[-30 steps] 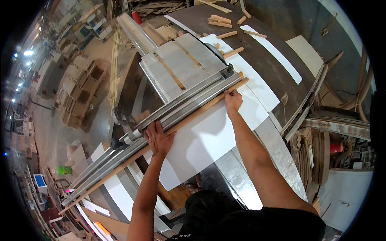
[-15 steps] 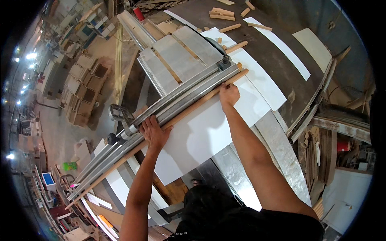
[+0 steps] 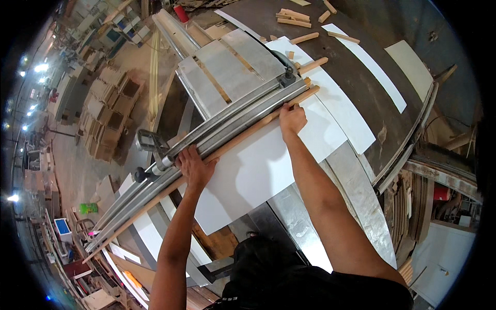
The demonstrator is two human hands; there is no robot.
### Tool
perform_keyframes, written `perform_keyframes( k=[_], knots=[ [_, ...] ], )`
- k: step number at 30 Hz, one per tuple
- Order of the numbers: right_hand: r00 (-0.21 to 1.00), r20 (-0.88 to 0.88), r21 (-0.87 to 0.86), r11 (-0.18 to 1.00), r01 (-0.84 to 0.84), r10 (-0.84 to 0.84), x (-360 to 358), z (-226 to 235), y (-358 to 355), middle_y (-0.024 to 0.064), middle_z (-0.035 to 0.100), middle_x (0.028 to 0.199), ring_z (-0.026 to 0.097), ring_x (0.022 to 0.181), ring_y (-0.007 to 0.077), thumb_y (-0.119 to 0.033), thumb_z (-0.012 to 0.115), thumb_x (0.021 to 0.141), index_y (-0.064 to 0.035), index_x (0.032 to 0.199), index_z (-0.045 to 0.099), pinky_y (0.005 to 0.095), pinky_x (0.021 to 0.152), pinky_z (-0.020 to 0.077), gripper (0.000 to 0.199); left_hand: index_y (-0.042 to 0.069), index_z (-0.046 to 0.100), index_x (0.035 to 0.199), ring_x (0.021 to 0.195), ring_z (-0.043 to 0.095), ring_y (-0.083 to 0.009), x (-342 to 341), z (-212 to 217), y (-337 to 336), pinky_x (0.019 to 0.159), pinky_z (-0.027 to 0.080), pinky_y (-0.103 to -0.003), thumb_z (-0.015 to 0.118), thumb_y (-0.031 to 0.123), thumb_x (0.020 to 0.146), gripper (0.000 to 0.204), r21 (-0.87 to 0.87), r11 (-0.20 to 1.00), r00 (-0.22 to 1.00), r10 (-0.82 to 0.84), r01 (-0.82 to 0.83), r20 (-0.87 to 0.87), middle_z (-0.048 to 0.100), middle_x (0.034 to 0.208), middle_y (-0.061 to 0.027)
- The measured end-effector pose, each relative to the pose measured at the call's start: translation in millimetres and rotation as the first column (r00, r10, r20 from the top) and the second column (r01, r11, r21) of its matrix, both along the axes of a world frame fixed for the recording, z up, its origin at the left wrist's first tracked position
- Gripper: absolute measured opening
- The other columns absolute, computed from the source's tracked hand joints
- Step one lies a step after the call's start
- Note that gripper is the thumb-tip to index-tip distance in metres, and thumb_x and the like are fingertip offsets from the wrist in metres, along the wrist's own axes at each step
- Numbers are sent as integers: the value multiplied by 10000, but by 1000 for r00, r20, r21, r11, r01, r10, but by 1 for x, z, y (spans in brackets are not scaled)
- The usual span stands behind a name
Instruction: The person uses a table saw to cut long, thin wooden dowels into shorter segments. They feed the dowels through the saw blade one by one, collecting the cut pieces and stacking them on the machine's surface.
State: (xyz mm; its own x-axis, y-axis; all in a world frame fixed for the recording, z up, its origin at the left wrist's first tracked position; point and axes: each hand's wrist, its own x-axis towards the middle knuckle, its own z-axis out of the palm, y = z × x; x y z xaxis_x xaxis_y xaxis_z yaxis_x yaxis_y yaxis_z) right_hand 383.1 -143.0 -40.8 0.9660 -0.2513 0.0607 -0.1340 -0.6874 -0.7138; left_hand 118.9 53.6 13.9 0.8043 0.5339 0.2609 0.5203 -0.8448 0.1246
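Note:
A long, narrow wooden strip lies slanted along the near side of a grey metal fence. My left hand grips it near the middle, fingers over against the fence and thumb along the wood. Further up to the right, my right hand is closed on the same strip close to its far end, its fingertips partly hidden behind the wood. Beneath my arms is a large white panel, and the strip runs above its far side.
Beyond the fence is a slotted metal table plate. A clamp-like fitting with a black knob sits left of my left hand. Wooden offcuts and a white strip lie on the dark surface at the far right. Stacked brown boards stand on the floor at left.
The view has shifted slightly. The fence, the wooden strip and both my hands sit a little further left relative to the offcuts. Both hands keep their hold on the strip.

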Motion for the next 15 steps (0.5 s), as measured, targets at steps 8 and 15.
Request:
perform_keyframes(
  k=[8, 15],
  knots=[
    [999, 35, -11, 1000, -5, 6, 6, -10, 4, 194, 696, 852, 681, 830, 389, -259, 628, 836, -11, 856, 686, 519, 750, 499, 256, 3, 481, 1273, 1162, 462, -378, 3, -5, 2, 1007, 307, -542, 902, 393, 624, 866, 18, 999, 998, -37, 36, 43, 506, 1201, -182],
    [1000, 26, -47, 999, -7, 9, 8, -13, 7, 194, 701, 860, 684, 822, 392, -266, 623, 837, -13, 867, 691, 519, 743, 503, 264, 4, 491, 1278, 1170, 459, -377, 3, -8, 4, 1011, 306, -535, 905, 388, 620, 868, 36, 999, 998, -33, 31, 50, 508, 1212, -178]
  ],
)
